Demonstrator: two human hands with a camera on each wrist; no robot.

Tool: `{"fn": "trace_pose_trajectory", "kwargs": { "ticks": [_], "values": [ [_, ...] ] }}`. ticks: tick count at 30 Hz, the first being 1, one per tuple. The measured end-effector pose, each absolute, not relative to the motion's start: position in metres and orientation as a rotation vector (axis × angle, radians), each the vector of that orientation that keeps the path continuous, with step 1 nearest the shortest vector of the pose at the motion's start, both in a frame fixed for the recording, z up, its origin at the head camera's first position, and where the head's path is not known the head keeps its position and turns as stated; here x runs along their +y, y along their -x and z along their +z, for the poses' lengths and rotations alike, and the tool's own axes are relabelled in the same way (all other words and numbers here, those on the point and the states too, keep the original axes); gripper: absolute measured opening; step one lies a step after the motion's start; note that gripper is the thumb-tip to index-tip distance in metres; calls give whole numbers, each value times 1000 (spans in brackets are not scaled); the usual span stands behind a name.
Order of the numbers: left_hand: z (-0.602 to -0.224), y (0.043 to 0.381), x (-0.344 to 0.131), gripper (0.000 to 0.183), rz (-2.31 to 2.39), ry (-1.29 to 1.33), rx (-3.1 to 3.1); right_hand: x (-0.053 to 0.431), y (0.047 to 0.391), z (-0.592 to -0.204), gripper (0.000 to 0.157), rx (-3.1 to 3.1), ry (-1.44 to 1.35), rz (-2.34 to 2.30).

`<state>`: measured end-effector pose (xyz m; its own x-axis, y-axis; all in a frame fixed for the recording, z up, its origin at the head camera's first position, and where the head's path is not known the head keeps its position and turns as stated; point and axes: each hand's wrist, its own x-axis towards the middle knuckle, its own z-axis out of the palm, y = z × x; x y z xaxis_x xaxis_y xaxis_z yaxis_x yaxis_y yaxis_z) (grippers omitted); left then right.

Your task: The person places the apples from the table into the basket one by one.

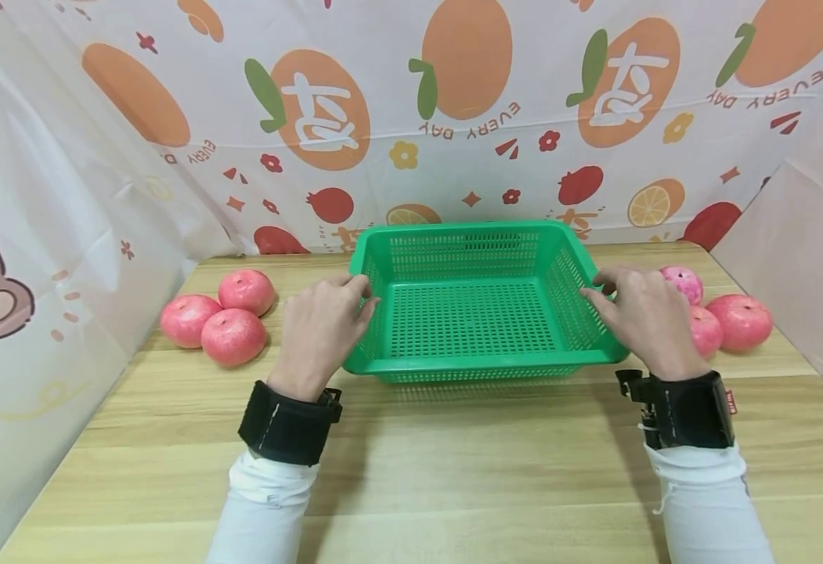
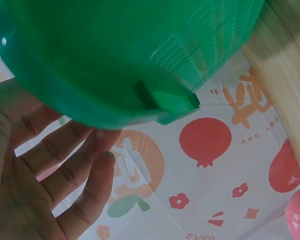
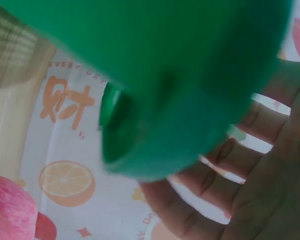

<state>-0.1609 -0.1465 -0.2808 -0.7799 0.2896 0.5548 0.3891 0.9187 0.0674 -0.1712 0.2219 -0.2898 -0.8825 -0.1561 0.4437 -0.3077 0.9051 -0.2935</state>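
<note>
A green plastic basket with perforated walls and floor is in the middle of the head view, with nothing inside. My left hand grips its left rim, thumb over the inner edge. In the left wrist view the fingers reach up beneath the rim from outside. On the opposite side my right hand holds the right rim, its thumb pointing into the basket. The right wrist view has those fingers spread along the rim's outer underside.
Several pink-red apples lie grouped on the wooden table, left of the basket. More apples sit at the right, partly behind my right hand. A fruit-patterned cloth hangs behind, and pale cloth borders both sides.
</note>
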Motion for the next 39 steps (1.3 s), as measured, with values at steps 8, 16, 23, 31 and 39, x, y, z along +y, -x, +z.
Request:
{"fn": "trace_pose_trajectory", "kwargs": {
  "ticks": [8, 16, 23, 31, 39],
  "values": [
    [-280, 160, -148, 18, -225, 475, -2517, 233, 174, -297, 34, -2766, -261, 522],
    [-280, 161, -148, 19, -223, 475, -2529, 235, 178, -298, 27, -2823, -246, 566],
    [-281, 162, -150, 19, -235, 481, -2533, 233, 179, -298, 25, -2830, -241, 600],
    [-278, 163, -160, 20, -229, 441, -2524, 233, 179, -300, 25, -2819, -257, 652],
    [-275, 162, -168, 17, -282, 395, -2532, 232, 179, -299, 26, -2825, -262, 644]
  ]
}}
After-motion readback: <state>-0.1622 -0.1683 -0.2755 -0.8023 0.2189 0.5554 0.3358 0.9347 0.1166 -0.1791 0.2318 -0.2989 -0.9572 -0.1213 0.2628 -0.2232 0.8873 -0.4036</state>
